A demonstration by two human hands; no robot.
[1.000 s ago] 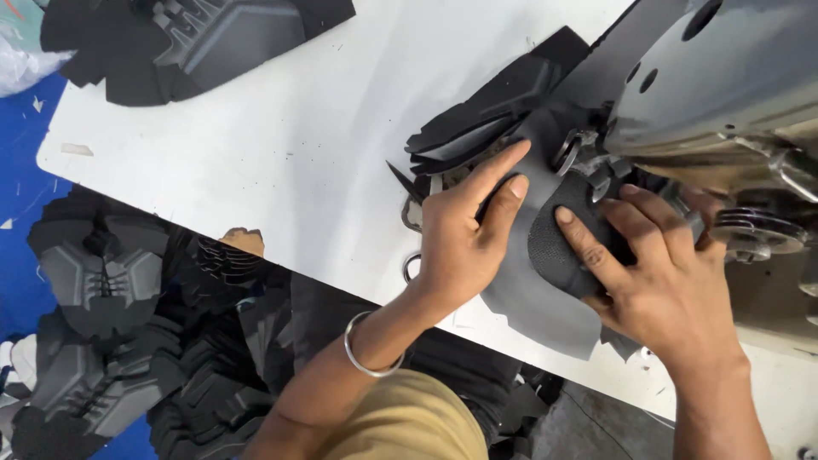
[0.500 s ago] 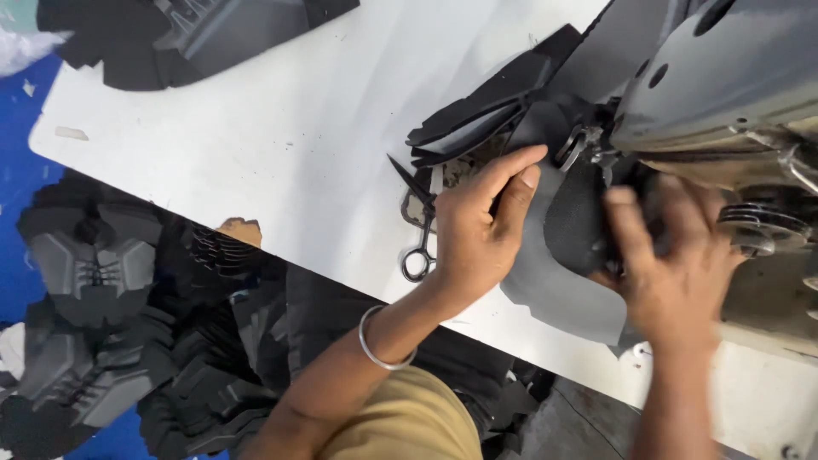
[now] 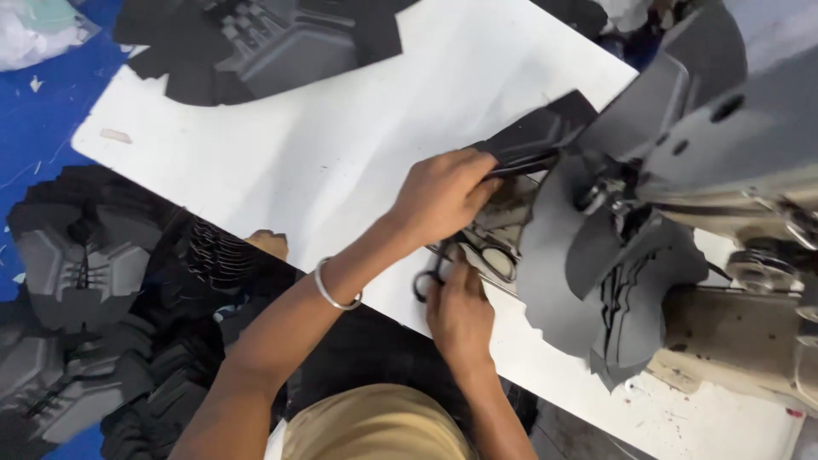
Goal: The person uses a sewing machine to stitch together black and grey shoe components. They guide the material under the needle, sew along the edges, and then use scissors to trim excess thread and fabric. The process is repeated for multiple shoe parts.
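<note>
My left hand (image 3: 439, 194) reaches over the white table (image 3: 281, 153) and grips the end of a stack of black cut pieces (image 3: 535, 132) beside the sewing machine (image 3: 733, 136). A metal bangle (image 3: 334, 291) circles that wrist. Below it, my right hand (image 3: 458, 308) rests at the table's near edge with its fingers on a pair of scissors (image 3: 477, 260). A grey and black shoe upper piece (image 3: 609, 281) hangs curled under the machine's needle area, with neither hand on it.
More black and grey cut pieces (image 3: 273, 38) lie at the table's far edge. A large heap of similar pieces (image 3: 94, 281) fills the blue floor at the left. The machine's beige base (image 3: 733, 341) takes up the right side.
My right hand left the grey piece at the machine and came down to the scissors. My left hand moved up off that piece onto the black stack.
</note>
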